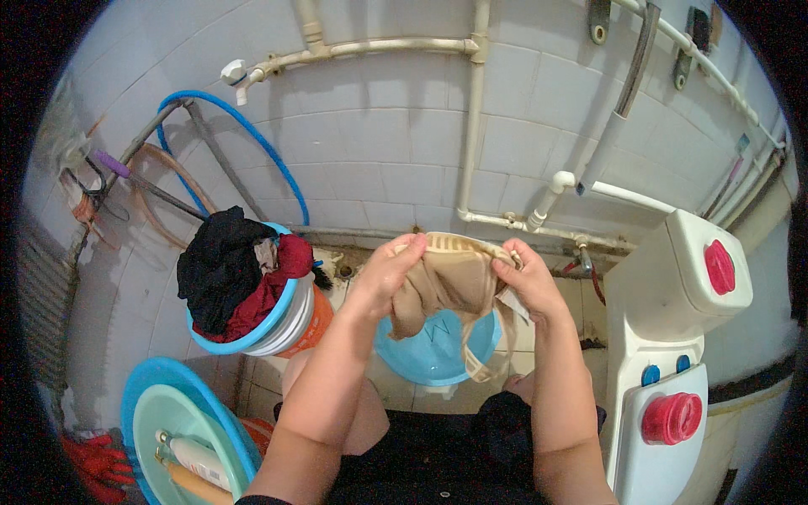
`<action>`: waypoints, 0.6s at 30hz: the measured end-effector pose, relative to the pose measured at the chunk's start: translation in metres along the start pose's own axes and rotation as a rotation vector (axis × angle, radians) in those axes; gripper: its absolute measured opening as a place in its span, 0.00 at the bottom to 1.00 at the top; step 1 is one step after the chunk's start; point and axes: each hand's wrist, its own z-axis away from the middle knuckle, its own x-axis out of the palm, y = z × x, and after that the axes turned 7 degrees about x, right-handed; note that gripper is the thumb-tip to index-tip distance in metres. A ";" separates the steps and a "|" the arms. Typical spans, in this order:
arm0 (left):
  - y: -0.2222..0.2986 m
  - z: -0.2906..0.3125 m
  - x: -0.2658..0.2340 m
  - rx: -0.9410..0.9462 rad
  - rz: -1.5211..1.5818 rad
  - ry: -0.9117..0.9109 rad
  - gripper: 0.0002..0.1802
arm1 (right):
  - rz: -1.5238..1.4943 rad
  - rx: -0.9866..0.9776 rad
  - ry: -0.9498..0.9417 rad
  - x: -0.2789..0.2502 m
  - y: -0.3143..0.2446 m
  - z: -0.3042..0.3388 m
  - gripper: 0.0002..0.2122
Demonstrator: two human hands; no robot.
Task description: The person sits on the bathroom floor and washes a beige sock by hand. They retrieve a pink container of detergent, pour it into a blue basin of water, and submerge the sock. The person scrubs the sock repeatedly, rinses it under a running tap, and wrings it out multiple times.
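A beige bra [454, 282] hangs stretched between my two hands, with a thin strap and a white label dangling at its right side. My left hand [391, 273] pinches its upper left edge between thumb and fingers. Gripping the upper right edge near the label is my right hand [532, 282]. Directly below the bra is a round light-blue basin [412, 353] with a dark mark on it, partly hidden by the cloth and strap.
At left, a bucket [311, 316] bears a blue-rimmed basin of black clothes [220, 273] and dark-red cloth [265, 290]. Nested basins [143, 404] hold a bottle [195, 459] at lower left. A white washing machine [623, 379] with red knobs stands right. Pipes [475, 109] line the tiled wall.
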 end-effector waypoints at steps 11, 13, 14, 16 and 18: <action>-0.057 -0.003 0.027 -0.094 0.140 0.178 0.23 | 1.051 -0.529 0.312 0.099 0.016 0.023 0.12; -0.069 0.004 0.052 -0.051 0.200 0.299 0.23 | 0.965 -0.383 0.521 0.082 0.013 -0.004 0.16; -0.068 0.001 0.053 -0.213 0.232 0.249 0.21 | 0.993 -0.241 0.565 0.070 0.004 -0.008 0.16; -0.075 -0.003 0.041 -0.040 0.090 0.156 0.19 | 1.009 -0.503 0.472 0.076 0.016 -0.002 0.14; -0.090 -0.017 0.010 -0.018 0.299 -0.099 0.17 | 1.235 -0.493 0.402 0.090 0.020 0.011 0.12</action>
